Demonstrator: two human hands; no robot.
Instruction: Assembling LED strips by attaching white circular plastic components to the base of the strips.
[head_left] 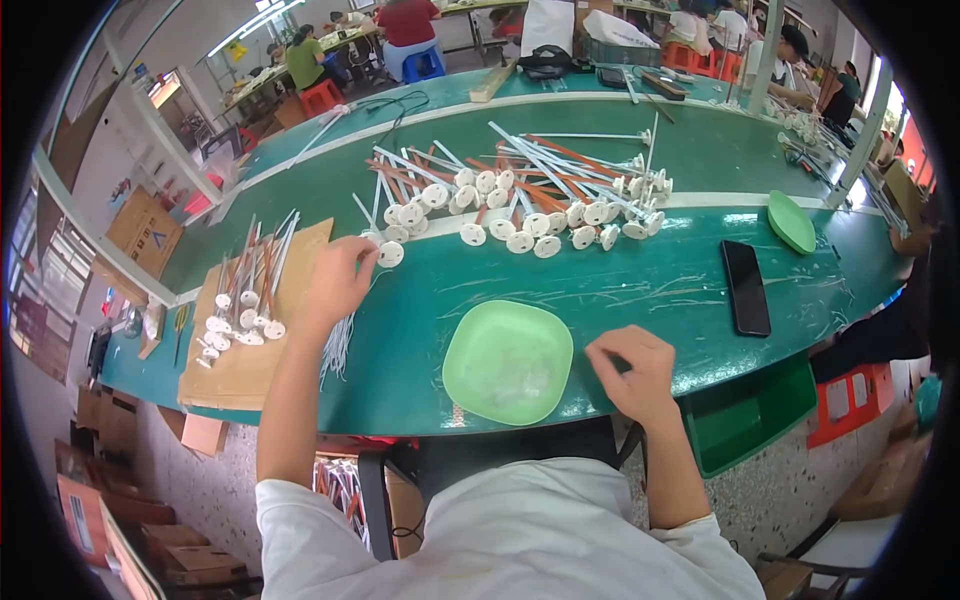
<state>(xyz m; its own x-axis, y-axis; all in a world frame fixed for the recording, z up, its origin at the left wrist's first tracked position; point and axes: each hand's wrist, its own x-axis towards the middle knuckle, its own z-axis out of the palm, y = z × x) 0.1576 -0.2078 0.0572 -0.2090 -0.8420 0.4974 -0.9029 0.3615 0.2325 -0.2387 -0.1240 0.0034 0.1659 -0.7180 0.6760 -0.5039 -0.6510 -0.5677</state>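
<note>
Left of the green square plate (507, 362), the left hand (338, 282) pinches a white disc fitting (389, 254) at a brown cardboard sheet's (240, 370) edge. Right of the plate, the right hand (634, 372) is curled narrow; whether it holds anything I cannot tell. Beyond lies a black phone (745, 288).

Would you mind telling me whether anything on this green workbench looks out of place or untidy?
Nothing looks damaged or spilled. The white disc-ended rods with orange and white leads lie in a loose, criss-crossed heap mid-bench, while a smaller batch sits neatly on the brown cardboard sheet. The black phone lies flat.
</note>
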